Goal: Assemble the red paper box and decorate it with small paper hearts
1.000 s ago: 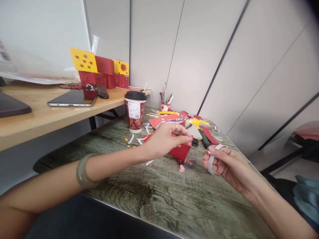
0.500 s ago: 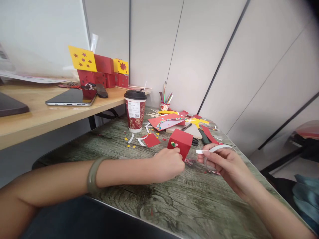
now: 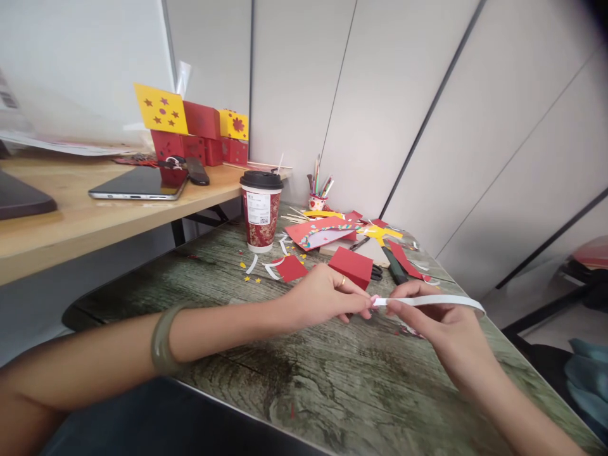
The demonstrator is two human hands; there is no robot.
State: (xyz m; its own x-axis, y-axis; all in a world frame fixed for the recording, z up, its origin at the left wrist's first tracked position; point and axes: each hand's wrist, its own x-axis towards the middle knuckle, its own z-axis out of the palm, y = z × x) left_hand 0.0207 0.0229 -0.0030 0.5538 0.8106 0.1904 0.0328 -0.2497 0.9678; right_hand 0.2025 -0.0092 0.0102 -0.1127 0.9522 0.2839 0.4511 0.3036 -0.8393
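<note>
My right hand [image 3: 430, 320] pinches a white paper strip [image 3: 441, 300] that curves back over its knuckles to the right. My left hand [image 3: 325, 294], with a ring and a green bangle on its wrist, meets the strip's left end, fingertips pinched at it. Just behind both hands a small red paper box [image 3: 350, 266] stands on the grey wood-grain table [image 3: 304, 380].
A lidded paper coffee cup [image 3: 260, 210], red and yellow paper scraps [image 3: 327, 233], black scissors [image 3: 394, 266] and a pencil cup [image 3: 316, 201] lie further back. A higher wooden desk [image 3: 71, 221] at left carries a tablet [image 3: 137, 185] and red and yellow paper boxes [image 3: 194, 133].
My left hand has let go of the red box and come to the strip's end. My right hand has unrolled the strip and drawn it out flat.
</note>
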